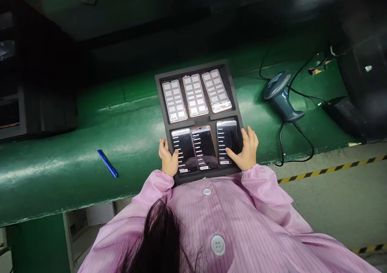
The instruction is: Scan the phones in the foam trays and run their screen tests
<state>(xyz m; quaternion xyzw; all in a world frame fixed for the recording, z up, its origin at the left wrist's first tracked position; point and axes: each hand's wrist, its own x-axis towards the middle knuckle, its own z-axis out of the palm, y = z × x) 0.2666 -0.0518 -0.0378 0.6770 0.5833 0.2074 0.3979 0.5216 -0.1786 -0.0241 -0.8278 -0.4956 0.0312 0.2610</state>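
A black foam tray (202,122) lies close against my body with several smartphones in two rows. In the far row, the phones (195,94) show pale grids of grey blocks, and the right one sits slanted. The near row has dark screens with white text lists, including a lower-left phone (184,154), a middle phone (205,146) and a lower-right phone (227,138). My left hand (168,158) is closed on the tray's left edge, thumb at the lower-left phone. Gripping the right edge, my right hand (246,152) lays its thumb over the lower-right phone's screen.
On the green bench (133,132), a blue pen (107,163) lies to the left. A barcode scanner (282,95) with a looping black cable (282,144) rests on the right. Dark equipment (39,75) stands at far left. Yellow-black tape (332,169) marks the floor.
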